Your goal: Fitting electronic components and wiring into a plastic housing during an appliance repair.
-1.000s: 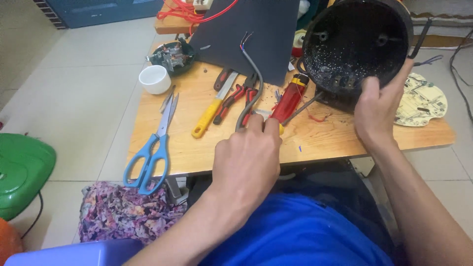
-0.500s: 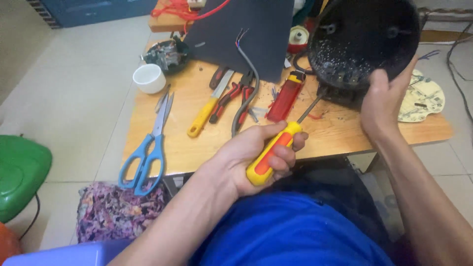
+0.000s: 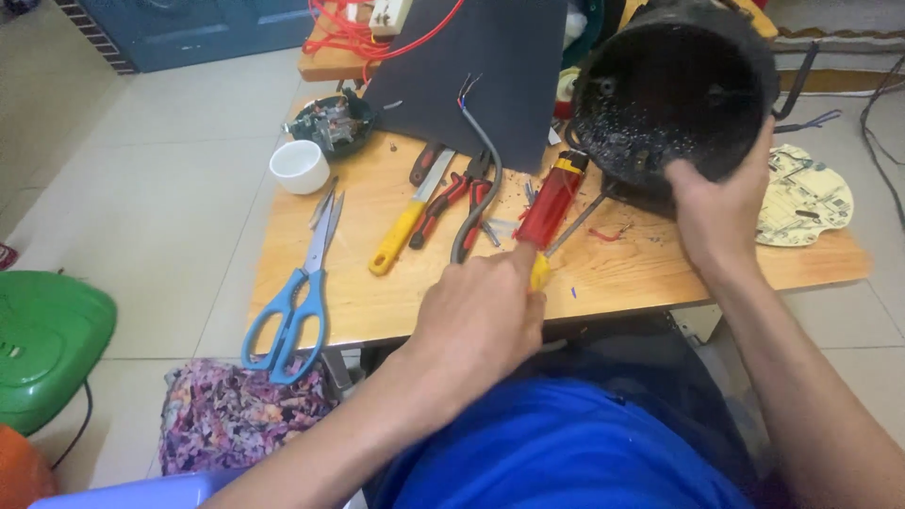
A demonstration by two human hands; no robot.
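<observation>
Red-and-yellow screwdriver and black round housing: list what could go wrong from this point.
1. The left hand grips the screwdriver by its very end; the tip could slip inside the housing.
2. The right hand alone props the housing, tilted at the table edge; it might roll or drop.
3. The scissors overhang the front edge and could be knocked off by an elbow.
</observation>
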